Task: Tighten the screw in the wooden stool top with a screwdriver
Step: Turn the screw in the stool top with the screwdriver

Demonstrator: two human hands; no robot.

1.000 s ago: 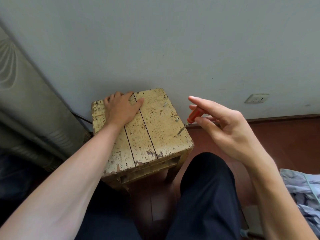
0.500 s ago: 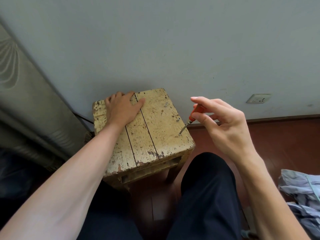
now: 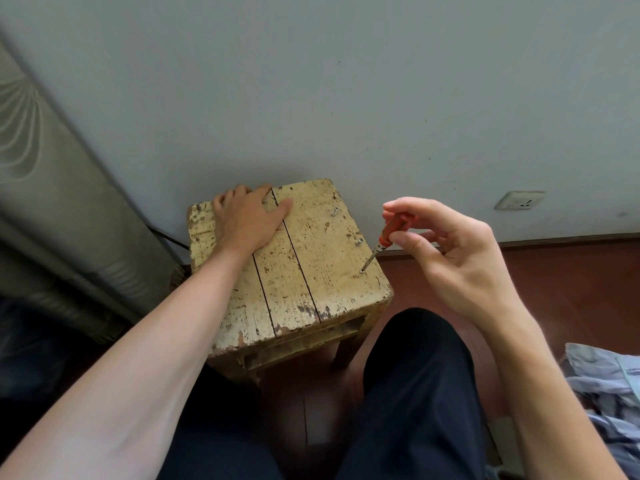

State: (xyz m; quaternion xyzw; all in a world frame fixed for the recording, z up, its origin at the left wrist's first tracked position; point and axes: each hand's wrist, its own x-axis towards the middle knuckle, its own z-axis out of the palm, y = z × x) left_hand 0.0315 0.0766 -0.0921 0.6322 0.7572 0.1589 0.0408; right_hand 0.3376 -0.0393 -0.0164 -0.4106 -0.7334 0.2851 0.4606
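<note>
A worn wooden stool [image 3: 294,271] with flaking yellow paint stands against the wall. My left hand [image 3: 246,220] lies flat on the far left part of its top, fingers spread. My right hand [image 3: 446,251] pinches the orange handle of a small screwdriver [image 3: 386,237] between thumb and fingertips. The thin shaft slants down to the left, and its tip rests on a screw [image 3: 362,271] near the stool's right edge. Two other screws [image 3: 359,242] [image 3: 334,212] stick up along the same edge farther back.
A grey wall rises right behind the stool, with a socket [image 3: 519,200] low at the right. A ribbed grey duct [image 3: 52,216] runs along the left. Dark-trousered legs [image 3: 415,393] are below the stool on a reddish floor. Crumpled blue cloth [image 3: 609,393] lies at the right.
My right fingers have curled in around the screwdriver handle and turned it. The tip stays on the screw. The left hand has not moved.
</note>
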